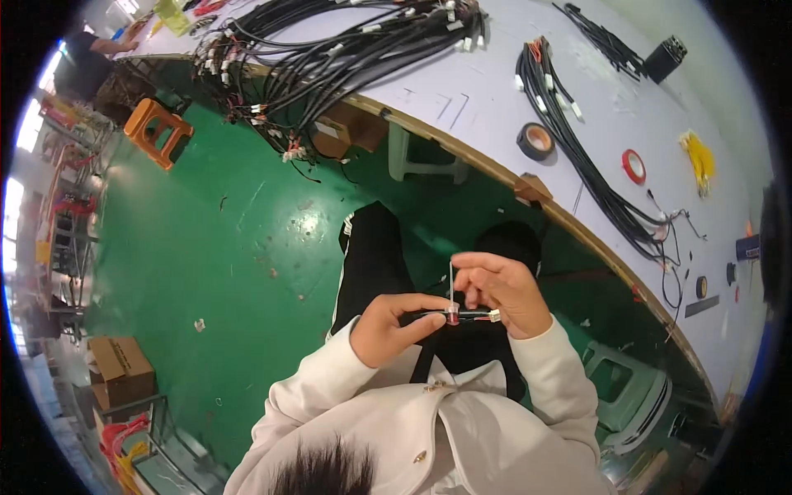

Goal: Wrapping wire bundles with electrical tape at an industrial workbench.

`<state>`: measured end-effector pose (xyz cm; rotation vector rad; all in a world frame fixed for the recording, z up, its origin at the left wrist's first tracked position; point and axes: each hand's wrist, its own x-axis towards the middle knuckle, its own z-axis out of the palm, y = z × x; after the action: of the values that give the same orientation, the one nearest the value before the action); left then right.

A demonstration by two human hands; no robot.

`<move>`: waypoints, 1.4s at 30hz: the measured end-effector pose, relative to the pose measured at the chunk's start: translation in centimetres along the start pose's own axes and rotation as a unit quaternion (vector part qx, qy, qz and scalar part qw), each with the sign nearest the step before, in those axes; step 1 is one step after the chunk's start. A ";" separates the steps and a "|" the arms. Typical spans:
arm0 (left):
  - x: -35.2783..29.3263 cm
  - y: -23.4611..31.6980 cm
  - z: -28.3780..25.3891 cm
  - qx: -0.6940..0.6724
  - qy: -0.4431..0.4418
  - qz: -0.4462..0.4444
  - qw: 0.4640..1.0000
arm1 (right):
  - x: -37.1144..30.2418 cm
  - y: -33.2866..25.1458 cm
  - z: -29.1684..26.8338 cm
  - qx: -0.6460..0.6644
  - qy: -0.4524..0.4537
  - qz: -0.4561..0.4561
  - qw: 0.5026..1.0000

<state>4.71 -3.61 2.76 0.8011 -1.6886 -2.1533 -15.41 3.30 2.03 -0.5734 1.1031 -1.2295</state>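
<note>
My left hand [386, 328] is closed on a short black cable [472, 314], pinching it between thumb and fingers above my lap. Just past the fingertips, a red band [453, 318] goes round the cable. A white connector [494, 315] forms its right end, close to the palm of my right hand [507, 290]. From the band a thin pale strip [451, 282] stands up, and the curled fingers of my right hand meet its upper end. Whether the strip is tape or a cable tie cannot be made out.
A curved white table [495, 91] bears bundled black cables [363, 41], black tape [536, 141], red tape [634, 166] and yellow ties [700, 161]. On the green floor stand an orange stool [157, 132], a cardboard box [122, 367] and a pale stool [623, 392]. Another person [81, 66] is far left.
</note>
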 end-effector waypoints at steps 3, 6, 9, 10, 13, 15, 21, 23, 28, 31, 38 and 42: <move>0.2 0.3 0.3 0.042 -0.026 0.007 0.999 | -0.1 1.1 0.2 0.099 0.003 0.049 0.994; 0.0 0.6 0.2 0.056 -0.048 -0.006 0.997 | -0.6 1.0 0.5 0.075 -0.078 0.046 0.993; 0.0 0.3 0.3 0.034 -0.081 -0.014 0.996 | -0.8 0.7 0.4 0.082 -0.083 0.041 0.992; -0.1 0.1 0.3 0.033 -0.082 -0.016 0.996 | -0.9 0.6 0.4 0.079 -0.083 0.042 0.993; 0.0 -0.2 0.4 -0.029 -0.080 -0.031 0.996 | -1.0 1.3 0.2 0.070 -0.088 0.011 0.994; 0.0 -0.2 0.4 -0.029 -0.068 -0.042 0.996 | -1.0 1.3 0.5 0.063 -0.071 0.005 0.995; 0.1 -0.3 -0.2 0.023 -0.087 0.000 0.996 | -0.7 1.2 0.8 0.016 -0.060 -0.033 0.998; 0.1 -0.6 -0.1 0.021 -0.089 -0.023 0.996 | -0.3 1.5 0.4 0.010 -0.070 -0.037 0.997; 0.7 -1.2 0.3 -0.037 -0.067 -0.054 0.996 | 0.8 1.6 -0.3 0.029 -0.075 0.020 0.997; 0.7 -1.1 0.2 -0.049 -0.034 -0.047 0.997 | 1.4 1.6 0.1 0.067 -0.080 0.038 0.994; 0.3 -3.4 0.0 -0.023 0.005 0.061 0.998 | 1.4 2.8 0.8 0.044 -0.035 0.008 0.998; 0.4 -2.5 0.1 -0.045 -0.040 0.052 0.997 | 1.0 2.7 1.1 0.094 -0.015 0.018 0.995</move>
<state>4.58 -3.06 0.32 0.5979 -1.6200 -2.1982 -13.33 2.95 -0.12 -0.4238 0.9565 -1.2733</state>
